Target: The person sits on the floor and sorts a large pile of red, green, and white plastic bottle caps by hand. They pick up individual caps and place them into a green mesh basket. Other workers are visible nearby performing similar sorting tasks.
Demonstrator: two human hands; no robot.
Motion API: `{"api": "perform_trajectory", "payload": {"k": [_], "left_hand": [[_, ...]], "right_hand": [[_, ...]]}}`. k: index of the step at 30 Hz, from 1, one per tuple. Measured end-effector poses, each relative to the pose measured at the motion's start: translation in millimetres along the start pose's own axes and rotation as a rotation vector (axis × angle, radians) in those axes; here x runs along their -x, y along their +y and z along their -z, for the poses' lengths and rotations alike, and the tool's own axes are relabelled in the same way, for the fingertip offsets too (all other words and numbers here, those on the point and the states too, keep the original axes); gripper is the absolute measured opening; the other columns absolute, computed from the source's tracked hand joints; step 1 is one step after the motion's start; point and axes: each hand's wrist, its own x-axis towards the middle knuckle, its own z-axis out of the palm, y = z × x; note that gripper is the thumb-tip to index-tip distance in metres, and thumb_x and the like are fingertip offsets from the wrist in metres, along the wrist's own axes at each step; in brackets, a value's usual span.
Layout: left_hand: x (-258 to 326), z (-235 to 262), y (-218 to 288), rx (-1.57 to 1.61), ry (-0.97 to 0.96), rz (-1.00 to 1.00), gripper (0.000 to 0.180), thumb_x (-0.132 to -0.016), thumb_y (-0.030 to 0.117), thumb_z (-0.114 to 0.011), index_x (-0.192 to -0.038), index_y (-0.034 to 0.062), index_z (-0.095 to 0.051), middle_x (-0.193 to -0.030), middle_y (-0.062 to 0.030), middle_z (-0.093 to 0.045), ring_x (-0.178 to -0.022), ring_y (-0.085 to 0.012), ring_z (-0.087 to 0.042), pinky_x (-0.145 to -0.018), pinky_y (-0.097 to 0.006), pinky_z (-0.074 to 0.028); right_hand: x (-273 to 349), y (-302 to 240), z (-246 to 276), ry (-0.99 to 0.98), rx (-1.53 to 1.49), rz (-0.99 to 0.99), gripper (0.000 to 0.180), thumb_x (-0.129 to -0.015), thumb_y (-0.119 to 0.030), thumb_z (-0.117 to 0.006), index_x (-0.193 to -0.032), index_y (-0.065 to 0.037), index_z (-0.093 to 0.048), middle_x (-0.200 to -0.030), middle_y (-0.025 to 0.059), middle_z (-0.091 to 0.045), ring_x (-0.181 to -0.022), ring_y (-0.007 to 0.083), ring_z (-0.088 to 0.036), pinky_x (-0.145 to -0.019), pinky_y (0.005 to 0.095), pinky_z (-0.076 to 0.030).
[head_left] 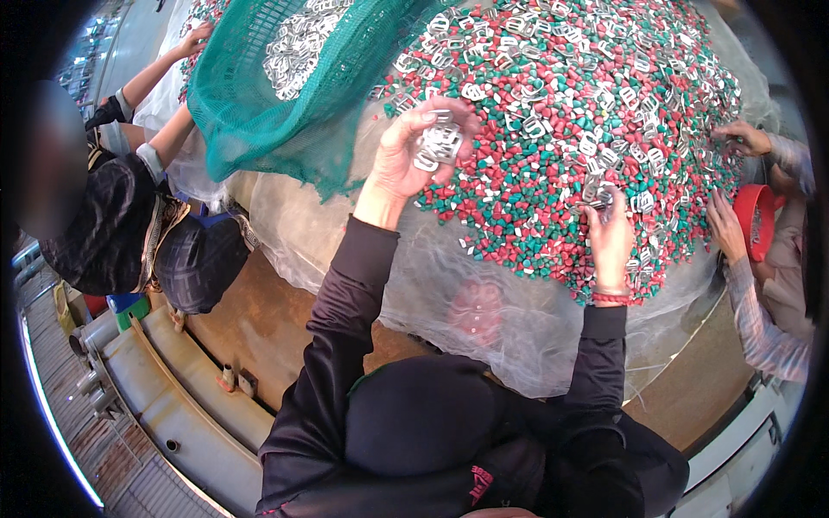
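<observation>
My left hand [399, 160] is raised at the near left edge of a wide heap of small red, green and white cone-like pieces [509, 211]. Its fingers curl around several silver slotted metal buckles [439, 147] lying in the palm. Over the right part of the heap, my right hand [611, 242], with a red bracelet at the wrist, has its fingers closed on metal buckles [598, 198]; how many is unclear. More silver buckles [535, 128] are scattered through the pieces.
A green net-lined basket [229, 116] with buckles inside [302, 56] stands at the far left. Clear plastic sheeting [414, 285] lies under the heap. One person's hand [197, 39] is at left; another person's hands [728, 226] reach in at right, near a red container [756, 223].
</observation>
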Motion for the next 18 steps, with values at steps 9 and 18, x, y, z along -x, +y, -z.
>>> {"api": "perform_trajectory", "payload": {"k": [9,18], "left_hand": [[27.7,27.5,-68.1,-1.933,0.219,0.086,0.024,-0.078,0.021,-0.074,-0.096,0.0057,-0.071,-0.093,-0.0158,-0.062,-0.084,-0.0364,-0.064,-0.073,-0.045,-0.052],[-1.3,28.7,-85.8,-1.908,0.173,-0.103,0.031,-0.079,0.016,-0.071,-0.105,0.001,-0.063,-0.095,-0.0173,-0.058,-0.081,-0.0391,-0.063,-0.07,-0.048,-0.051]], "right_hand": [[7.4,-60.7,-48.6,-0.269,-0.425,0.106,0.013,-0.087,-0.014,-0.064,-0.094,-0.003,-0.062,-0.079,0.011,-0.064,-0.072,0.0239,-0.062,-0.065,0.0351,-0.048],[-0.7,-61.5,-40.0,-0.079,-0.294,0.342,0.041,-0.086,-0.014,-0.066,-0.126,-0.015,-0.057,-0.087,0.0135,-0.064,-0.078,0.03,-0.066,-0.068,0.0411,-0.052]]}}
